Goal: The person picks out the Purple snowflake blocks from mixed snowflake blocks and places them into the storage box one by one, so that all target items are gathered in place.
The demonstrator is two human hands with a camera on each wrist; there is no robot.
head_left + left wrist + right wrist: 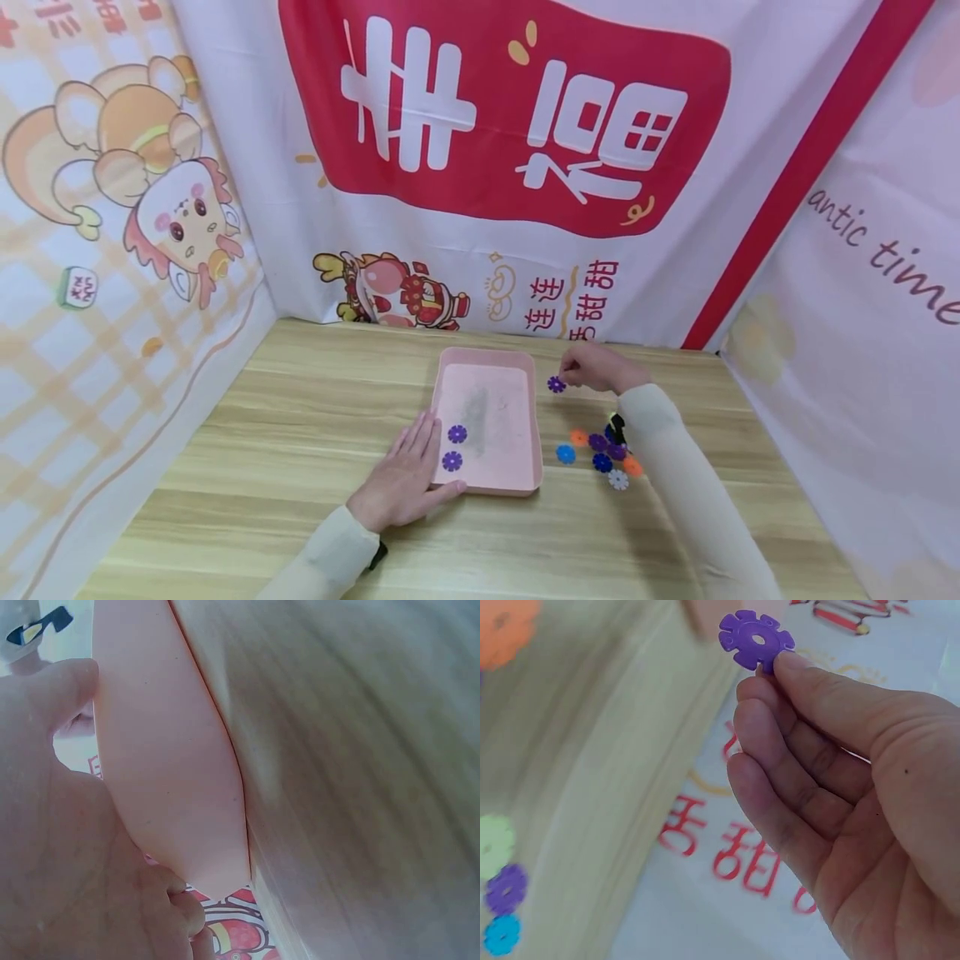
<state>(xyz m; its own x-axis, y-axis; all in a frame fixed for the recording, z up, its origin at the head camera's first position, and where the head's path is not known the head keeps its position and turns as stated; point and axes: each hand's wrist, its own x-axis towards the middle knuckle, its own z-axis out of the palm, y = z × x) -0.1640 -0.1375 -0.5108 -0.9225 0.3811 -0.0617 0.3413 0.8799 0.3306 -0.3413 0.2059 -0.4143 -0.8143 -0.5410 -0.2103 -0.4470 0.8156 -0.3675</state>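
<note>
A pink tray (504, 425) lies on the wooden table, with two purple snowflake discs (457, 434) inside it near its left wall. My left hand (405, 479) rests along the tray's left side near the front corner, fingers fairly straight and thumb over the front rim. In the left wrist view, the thumb and fingers touch the edge of the pink wall (169, 742). To the right of the tray's far end, my right hand (600, 368) pinches a purple snowflake disc (756, 640) between thumb and index finger, above the table.
Right of the tray, a loose pile of snowflake discs (602, 462) in blue, purple, orange and white lies partly under my right forearm. A light blue disc (566, 454) sits at its left edge. Printed cloth walls (510, 125) enclose the table at the back and sides.
</note>
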